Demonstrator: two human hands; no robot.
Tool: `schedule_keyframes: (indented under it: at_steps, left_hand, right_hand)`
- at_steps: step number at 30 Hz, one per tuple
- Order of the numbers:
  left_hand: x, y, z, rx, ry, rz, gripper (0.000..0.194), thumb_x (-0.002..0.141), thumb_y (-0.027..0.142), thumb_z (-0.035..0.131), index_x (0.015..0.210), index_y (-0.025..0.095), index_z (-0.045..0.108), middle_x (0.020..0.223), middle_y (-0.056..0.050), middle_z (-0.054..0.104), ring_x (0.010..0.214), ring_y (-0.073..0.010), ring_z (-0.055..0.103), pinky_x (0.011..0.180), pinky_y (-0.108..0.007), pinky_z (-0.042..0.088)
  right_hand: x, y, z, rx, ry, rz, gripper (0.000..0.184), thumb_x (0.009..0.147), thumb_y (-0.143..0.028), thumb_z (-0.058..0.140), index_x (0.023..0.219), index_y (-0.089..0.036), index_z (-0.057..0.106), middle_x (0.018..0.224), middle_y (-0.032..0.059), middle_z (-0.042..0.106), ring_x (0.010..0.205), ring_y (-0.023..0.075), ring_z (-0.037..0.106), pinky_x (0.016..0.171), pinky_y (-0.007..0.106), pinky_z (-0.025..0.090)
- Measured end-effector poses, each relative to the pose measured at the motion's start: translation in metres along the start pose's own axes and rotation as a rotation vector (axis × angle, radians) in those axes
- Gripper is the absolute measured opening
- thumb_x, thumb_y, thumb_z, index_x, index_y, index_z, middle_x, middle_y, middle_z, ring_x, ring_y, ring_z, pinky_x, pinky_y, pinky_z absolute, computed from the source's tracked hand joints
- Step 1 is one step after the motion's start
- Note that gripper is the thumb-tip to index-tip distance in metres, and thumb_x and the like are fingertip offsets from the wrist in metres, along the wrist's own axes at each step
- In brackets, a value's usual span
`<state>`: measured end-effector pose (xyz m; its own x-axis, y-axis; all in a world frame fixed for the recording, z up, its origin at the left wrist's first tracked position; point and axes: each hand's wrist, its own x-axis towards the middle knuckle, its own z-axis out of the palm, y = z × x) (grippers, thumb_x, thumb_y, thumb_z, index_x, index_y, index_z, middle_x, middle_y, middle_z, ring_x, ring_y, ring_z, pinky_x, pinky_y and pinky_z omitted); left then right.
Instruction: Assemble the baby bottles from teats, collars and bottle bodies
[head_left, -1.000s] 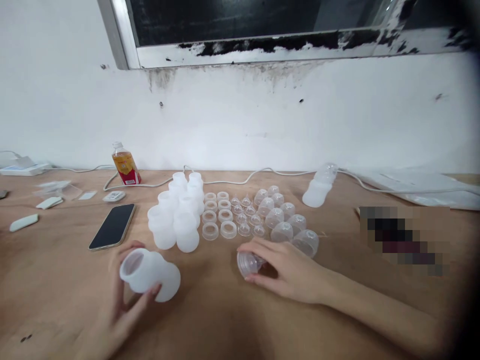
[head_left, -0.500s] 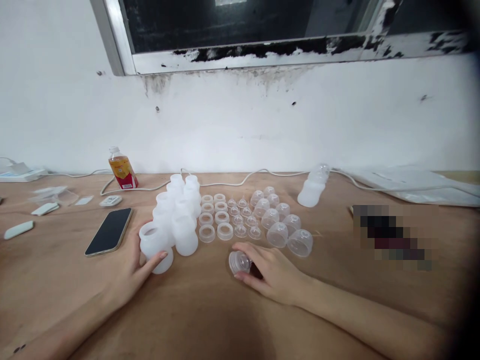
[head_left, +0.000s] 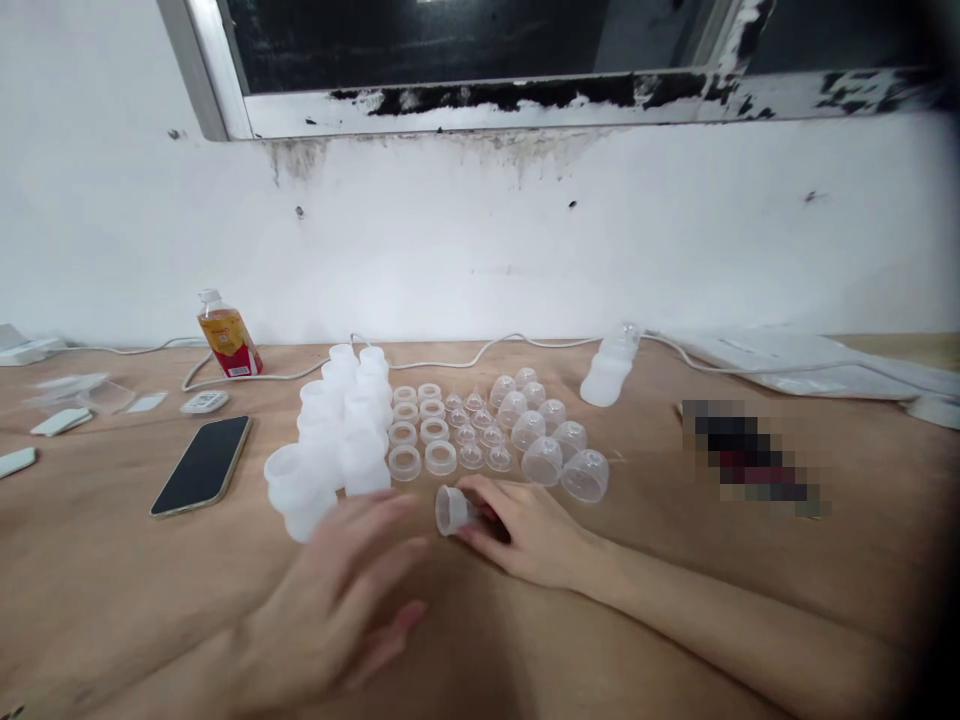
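In my right hand (head_left: 525,530), thumb and fingers grip a clear baby bottle top (head_left: 451,510) on its side, low over the table. Its round open end faces left; my fingers hide the far end. My left hand (head_left: 352,590) is blurred, with fingers apart and nothing in it, in front of the white baby bottles (head_left: 300,490). These bottles stand open-mouthed in two rows. To their right lie rows of translucent rings (head_left: 440,458), then clear nipples (head_left: 498,458), then clear dome caps (head_left: 585,475).
An assembled bottle (head_left: 609,368) stands tilted in view at the back right. A phone (head_left: 202,465) and a drink bottle (head_left: 231,340) are on the left. A white cable (head_left: 480,358) runs along the wall. A pixelated dark item (head_left: 750,460) and a plastic bag (head_left: 787,368) lie right.
My left hand has let go of the front white bottle and moved right and nearer to me. My right hand still holds the bottle top, now turned with its opening more to the left.
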<state>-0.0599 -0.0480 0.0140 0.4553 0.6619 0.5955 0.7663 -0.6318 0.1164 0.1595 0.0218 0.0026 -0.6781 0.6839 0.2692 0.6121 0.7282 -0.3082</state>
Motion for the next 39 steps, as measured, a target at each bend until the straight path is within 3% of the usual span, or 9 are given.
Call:
schedule_keyframes:
  at_steps: [1, 4, 8, 13, 24, 29, 32, 34, 39]
  left_hand:
    - [0.008, 0.008, 0.008, 0.003, -0.110, 0.182, 0.055, 0.074, 0.026, 0.050, 0.122, 0.023, 0.024, 0.129, -0.010, 0.032, 0.117, -0.0264, 0.034, 0.092, -0.041, 0.038]
    - [0.035, 0.015, 0.040, 0.051, -0.221, 0.184, 0.057, 0.077, 0.028, 0.047, 0.124, 0.004, 0.025, 0.127, -0.021, 0.035, 0.116, -0.0307, 0.034, 0.090, -0.043, 0.039]
    - [0.053, 0.003, 0.067, 0.035, -0.228, 0.160, 0.037, 0.082, 0.011, 0.034, 0.119, 0.008, 0.034, 0.112, -0.014, 0.052, 0.106, -0.0227, 0.046, 0.089, -0.038, 0.041]
    - [0.050, -0.003, 0.063, -0.171, -0.182, 0.042, 0.037, 0.081, 0.020, 0.043, 0.117, 0.016, 0.035, 0.108, -0.007, 0.055, 0.100, -0.0175, 0.050, 0.086, -0.033, 0.044]
    - [0.053, -0.003, 0.056, -0.229, -0.316, 0.133, 0.048, 0.079, 0.014, 0.038, 0.126, 0.010, 0.024, 0.122, -0.014, 0.044, 0.114, -0.0202, 0.039, 0.093, -0.036, 0.038]
    - [0.050, -0.007, 0.055, -0.356, -0.307, -0.010, 0.043, 0.081, 0.027, 0.042, 0.122, 0.018, 0.031, 0.118, -0.008, 0.049, 0.106, -0.0168, 0.047, 0.090, -0.032, 0.041]
    - [0.049, -0.008, 0.054, -0.306, -0.289, -0.026, 0.032, 0.080, 0.031, 0.045, 0.109, 0.019, 0.045, 0.112, -0.006, 0.052, 0.102, -0.0175, 0.048, 0.087, -0.033, 0.041]
    - [0.049, -0.008, 0.053, -0.205, -0.246, 0.012, 0.026, 0.078, 0.031, 0.048, 0.101, 0.019, 0.051, 0.113, -0.007, 0.050, 0.101, -0.0206, 0.046, 0.086, -0.037, 0.039]
    - [0.050, -0.006, 0.053, -0.038, -0.241, 0.026, 0.026, 0.078, 0.028, 0.047, 0.102, 0.019, 0.053, 0.101, -0.009, 0.048, 0.091, -0.0224, 0.045, 0.076, -0.038, 0.040]
  right_hand:
    - [0.000, 0.000, 0.001, 0.000, 0.007, -0.009, 0.028, 0.080, -0.032, 0.042, 0.102, -0.015, 0.046, 0.086, 0.0065, 0.059, 0.075, 0.0165, 0.055, 0.064, 0.028, 0.041]
    - [0.001, 0.003, 0.003, -0.005, 0.022, -0.036, 0.023, 0.081, -0.024, 0.038, 0.099, -0.014, 0.048, 0.095, 0.0093, 0.057, 0.084, 0.0180, 0.054, 0.071, 0.031, 0.042]
    - [0.001, 0.005, 0.004, -0.046, 0.005, -0.028, 0.023, 0.084, -0.021, 0.030, 0.095, -0.013, 0.048, 0.093, 0.0104, 0.056, 0.083, 0.0181, 0.054, 0.070, 0.031, 0.043]
    - [0.000, 0.002, 0.003, -0.060, 0.011, -0.020, 0.022, 0.083, -0.026, 0.034, 0.094, -0.013, 0.048, 0.090, 0.0099, 0.058, 0.078, 0.0187, 0.054, 0.066, 0.031, 0.042]
    - [0.004, 0.003, 0.003, -0.034, 0.054, 0.021, 0.011, 0.076, -0.018, 0.041, 0.075, -0.015, 0.051, 0.067, 0.0018, 0.056, 0.056, 0.0107, 0.047, 0.053, 0.022, 0.035]
    - [0.003, 0.012, 0.001, 0.064, 0.164, 0.100, 0.013, 0.076, -0.014, 0.038, 0.072, -0.016, 0.050, 0.063, 0.0003, 0.053, 0.056, 0.0101, 0.046, 0.054, 0.021, 0.036]
    - [-0.003, 0.020, -0.002, 0.007, 0.256, 0.207, 0.020, 0.078, -0.016, 0.037, 0.093, -0.016, 0.051, 0.065, 0.0007, 0.054, 0.055, 0.0111, 0.047, 0.056, 0.023, 0.038]
    - [-0.007, 0.022, -0.004, -0.077, 0.238, 0.231, 0.027, 0.078, -0.019, 0.038, 0.103, -0.015, 0.046, 0.068, 0.0022, 0.056, 0.055, 0.0124, 0.049, 0.056, 0.025, 0.039]
    - [-0.009, 0.016, -0.005, -0.211, 0.161, 0.209, 0.024, 0.078, -0.025, 0.038, 0.098, -0.015, 0.047, 0.082, 0.0064, 0.059, 0.064, 0.0159, 0.055, 0.059, 0.027, 0.040]
